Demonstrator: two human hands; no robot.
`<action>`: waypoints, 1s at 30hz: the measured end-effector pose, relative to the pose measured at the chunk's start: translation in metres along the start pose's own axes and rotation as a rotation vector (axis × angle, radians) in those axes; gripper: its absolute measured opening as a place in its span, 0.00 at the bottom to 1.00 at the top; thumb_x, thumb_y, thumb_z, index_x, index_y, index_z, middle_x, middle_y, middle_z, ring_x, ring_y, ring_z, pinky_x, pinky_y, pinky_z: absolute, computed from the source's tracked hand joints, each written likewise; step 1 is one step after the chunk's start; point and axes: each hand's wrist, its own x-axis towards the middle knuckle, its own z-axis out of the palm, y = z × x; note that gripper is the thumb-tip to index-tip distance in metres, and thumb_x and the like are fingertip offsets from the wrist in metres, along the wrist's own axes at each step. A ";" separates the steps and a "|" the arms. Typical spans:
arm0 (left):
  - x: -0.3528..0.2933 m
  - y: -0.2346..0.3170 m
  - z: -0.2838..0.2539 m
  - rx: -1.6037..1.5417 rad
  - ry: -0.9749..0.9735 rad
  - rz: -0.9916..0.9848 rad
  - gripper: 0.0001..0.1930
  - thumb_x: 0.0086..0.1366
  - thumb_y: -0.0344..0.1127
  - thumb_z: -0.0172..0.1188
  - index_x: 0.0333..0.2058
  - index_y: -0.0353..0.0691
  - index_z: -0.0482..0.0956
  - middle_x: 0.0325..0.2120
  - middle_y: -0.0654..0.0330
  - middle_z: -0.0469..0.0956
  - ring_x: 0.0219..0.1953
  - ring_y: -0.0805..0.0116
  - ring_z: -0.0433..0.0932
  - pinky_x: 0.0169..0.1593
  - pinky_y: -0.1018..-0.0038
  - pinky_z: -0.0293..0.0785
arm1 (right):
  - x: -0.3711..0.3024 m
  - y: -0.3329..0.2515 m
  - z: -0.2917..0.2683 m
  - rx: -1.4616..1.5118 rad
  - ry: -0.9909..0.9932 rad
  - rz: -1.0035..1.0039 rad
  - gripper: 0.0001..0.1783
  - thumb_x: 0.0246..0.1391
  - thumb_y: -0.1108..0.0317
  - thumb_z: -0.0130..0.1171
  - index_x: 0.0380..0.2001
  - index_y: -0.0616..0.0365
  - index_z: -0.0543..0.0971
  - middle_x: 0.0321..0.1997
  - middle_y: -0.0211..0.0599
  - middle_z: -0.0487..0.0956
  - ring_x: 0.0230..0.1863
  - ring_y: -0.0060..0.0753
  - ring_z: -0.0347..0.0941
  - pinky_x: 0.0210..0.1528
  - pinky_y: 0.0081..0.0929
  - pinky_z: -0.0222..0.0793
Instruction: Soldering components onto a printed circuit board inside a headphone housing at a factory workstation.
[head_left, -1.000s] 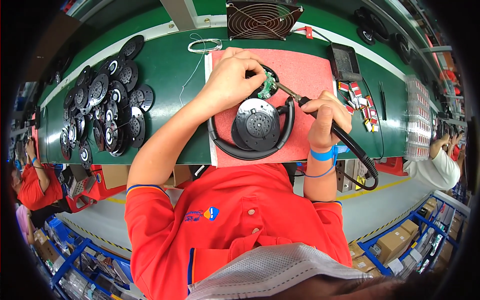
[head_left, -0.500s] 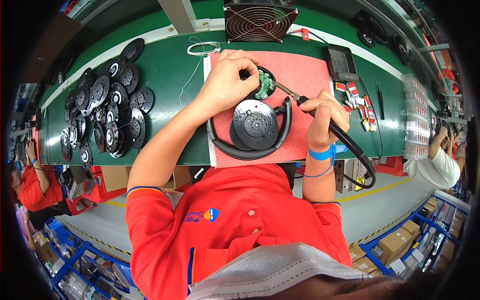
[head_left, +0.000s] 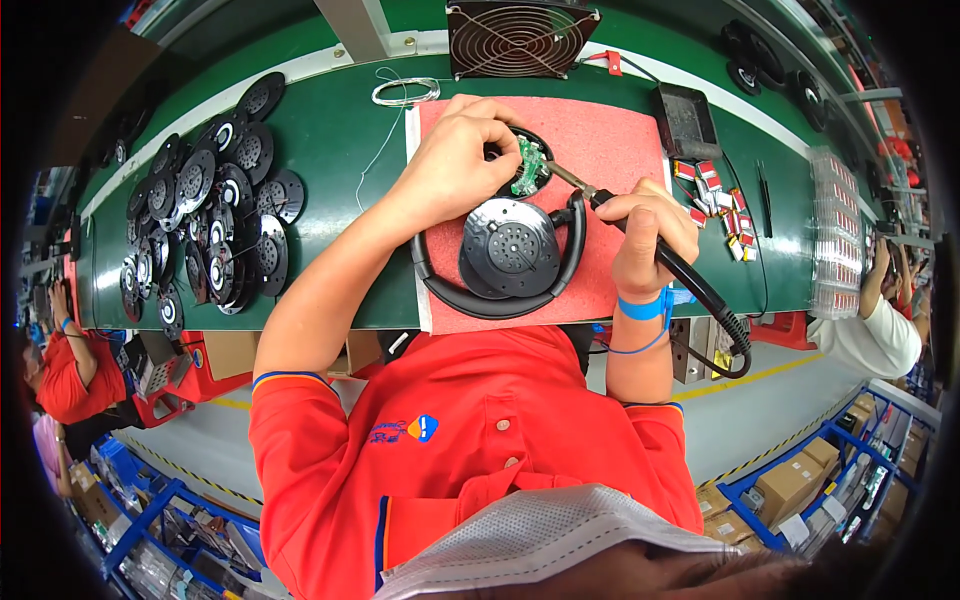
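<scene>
A pair of black headphones lies on the pink foam mat (head_left: pixel 622 240), its headband (head_left: pixel 440 292) curving toward me. One ear cup's round black speaker plate (head_left: pixel 510 250) faces up. In the other cup, farther off, a green circuit board (head_left: pixel 530 168) is exposed. My left hand (head_left: pixel 462 155) is closed in a pinch at that board's left edge; its fingers hide what they hold. My right hand (head_left: pixel 650 235) is wrapped round the black handle of a soldering iron (head_left: pixel 690 278). The iron's metal tip reaches the board's right side; whether it touches cannot be made out.
Many round black speaker plates (head_left: pixel 215 205) are heaped at left. A coil of thin wire (head_left: pixel 405 92) and a fan (head_left: pixel 520 40) stand beyond the mat. To the right are a black tray (head_left: pixel 685 122), small battery packs (head_left: pixel 715 195), tweezers (head_left: pixel 764 200) and stacked clear trays (head_left: pixel 836 235).
</scene>
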 end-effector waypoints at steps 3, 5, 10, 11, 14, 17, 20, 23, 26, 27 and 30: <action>0.000 -0.001 0.000 0.016 -0.015 0.016 0.04 0.51 0.28 0.60 0.24 0.34 0.78 0.41 0.58 0.78 0.49 0.57 0.69 0.54 0.67 0.64 | 0.001 -0.004 0.001 -0.012 -0.039 0.036 0.20 0.58 0.65 0.48 0.16 0.66 0.76 0.14 0.38 0.74 0.15 0.24 0.61 0.17 0.23 0.50; 0.001 0.000 0.001 0.019 -0.020 0.034 0.04 0.50 0.28 0.61 0.23 0.33 0.78 0.41 0.57 0.78 0.49 0.57 0.69 0.54 0.67 0.64 | 0.002 -0.004 0.003 -0.010 -0.049 0.033 0.19 0.58 0.66 0.48 0.16 0.66 0.76 0.14 0.38 0.74 0.15 0.24 0.61 0.17 0.23 0.50; 0.003 0.000 0.001 0.024 -0.038 0.013 0.04 0.49 0.27 0.61 0.22 0.33 0.78 0.39 0.57 0.78 0.47 0.58 0.70 0.53 0.68 0.65 | 0.003 -0.004 0.005 -0.018 -0.079 0.021 0.18 0.57 0.68 0.48 0.16 0.66 0.76 0.14 0.38 0.74 0.15 0.25 0.61 0.17 0.23 0.51; 0.003 0.000 0.001 0.025 -0.040 0.014 0.04 0.49 0.27 0.61 0.22 0.33 0.78 0.39 0.57 0.78 0.47 0.58 0.70 0.53 0.68 0.65 | 0.003 -0.004 0.005 -0.013 -0.075 0.014 0.17 0.56 0.69 0.48 0.17 0.66 0.76 0.15 0.38 0.74 0.15 0.25 0.61 0.18 0.23 0.52; 0.004 0.000 0.000 0.002 -0.056 -0.027 0.04 0.49 0.27 0.61 0.21 0.33 0.78 0.39 0.57 0.78 0.47 0.58 0.71 0.53 0.68 0.65 | 0.003 -0.003 0.006 -0.010 -0.077 0.011 0.16 0.55 0.70 0.49 0.17 0.66 0.76 0.15 0.38 0.74 0.15 0.26 0.62 0.18 0.24 0.54; 0.004 0.000 0.000 0.008 -0.062 -0.032 0.03 0.49 0.27 0.61 0.21 0.33 0.78 0.38 0.57 0.78 0.46 0.58 0.71 0.53 0.68 0.65 | 0.004 -0.003 0.007 -0.007 -0.087 0.006 0.15 0.55 0.71 0.49 0.18 0.66 0.76 0.16 0.38 0.75 0.15 0.26 0.62 0.18 0.24 0.54; 0.004 0.000 0.001 -0.016 -0.062 -0.057 0.03 0.48 0.27 0.61 0.21 0.33 0.78 0.39 0.57 0.78 0.46 0.58 0.71 0.53 0.68 0.65 | 0.004 -0.003 0.007 -0.006 -0.101 0.006 0.14 0.54 0.72 0.50 0.18 0.66 0.76 0.16 0.38 0.75 0.15 0.27 0.62 0.18 0.24 0.55; 0.004 0.001 0.001 -0.008 -0.052 -0.049 0.04 0.48 0.27 0.61 0.21 0.33 0.77 0.38 0.56 0.79 0.46 0.58 0.71 0.53 0.68 0.65 | 0.004 -0.003 0.007 -0.013 -0.109 0.005 0.14 0.54 0.72 0.50 0.18 0.66 0.77 0.16 0.38 0.75 0.15 0.27 0.62 0.18 0.24 0.55; 0.004 0.002 0.001 -0.020 -0.053 -0.078 0.04 0.47 0.27 0.61 0.21 0.32 0.77 0.38 0.56 0.79 0.46 0.59 0.71 0.53 0.68 0.65 | 0.004 -0.004 0.007 -0.018 -0.116 0.006 0.14 0.54 0.72 0.50 0.18 0.66 0.77 0.16 0.38 0.75 0.15 0.27 0.63 0.18 0.24 0.55; 0.004 0.001 0.002 -0.017 -0.049 -0.076 0.04 0.47 0.27 0.61 0.21 0.32 0.77 0.38 0.56 0.79 0.46 0.59 0.71 0.53 0.68 0.65 | 0.004 -0.004 0.007 -0.018 -0.122 0.014 0.14 0.54 0.72 0.50 0.18 0.66 0.77 0.16 0.38 0.75 0.15 0.27 0.63 0.18 0.24 0.56; 0.004 0.001 0.002 -0.023 -0.048 -0.085 0.04 0.47 0.28 0.61 0.21 0.32 0.77 0.39 0.56 0.79 0.46 0.59 0.71 0.53 0.68 0.65 | 0.004 -0.004 0.007 -0.022 -0.119 0.012 0.14 0.54 0.71 0.50 0.18 0.66 0.77 0.16 0.38 0.75 0.15 0.27 0.64 0.18 0.24 0.56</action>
